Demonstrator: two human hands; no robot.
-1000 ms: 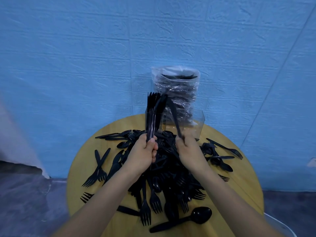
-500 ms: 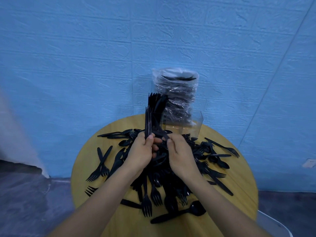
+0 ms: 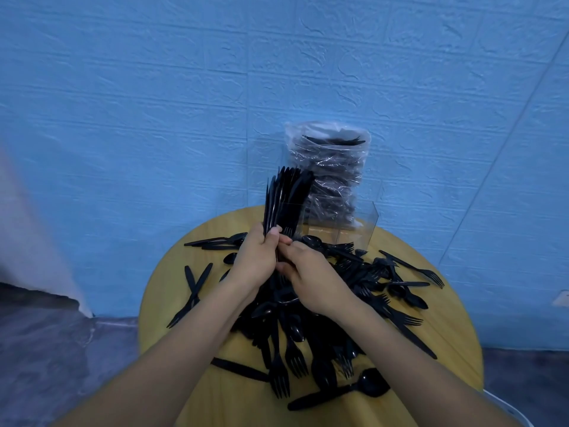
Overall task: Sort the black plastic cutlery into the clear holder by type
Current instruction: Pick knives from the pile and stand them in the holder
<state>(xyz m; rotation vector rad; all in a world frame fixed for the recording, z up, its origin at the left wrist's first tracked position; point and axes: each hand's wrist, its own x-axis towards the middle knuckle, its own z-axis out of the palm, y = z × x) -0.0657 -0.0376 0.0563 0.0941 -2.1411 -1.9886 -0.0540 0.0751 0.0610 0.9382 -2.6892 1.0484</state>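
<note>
My left hand (image 3: 257,260) grips an upright bundle of black knives (image 3: 284,198) by the handles, blades fanned upward. My right hand (image 3: 311,277) presses against the left, its fingers at the bottom of the same bundle. Under both hands lies a heap of black forks, spoons and knives (image 3: 308,322) on the round wooden table (image 3: 172,291). The clear holder (image 3: 360,223) stands at the table's far edge, just right of the bundle. Its compartments are hard to read through the clear walls.
A clear plastic bag of black cutlery (image 3: 334,177) stands behind the holder against the blue wall. Loose forks (image 3: 412,268) lie at the right, crossed pieces (image 3: 194,288) at the left, a spoon (image 3: 366,386) near the front. The table edge drops to a dark floor on both sides.
My right hand held a single knife upright, then brought it down and across to the left hand. Now that knife is joined to the bundle and both hands meet at its base.
</note>
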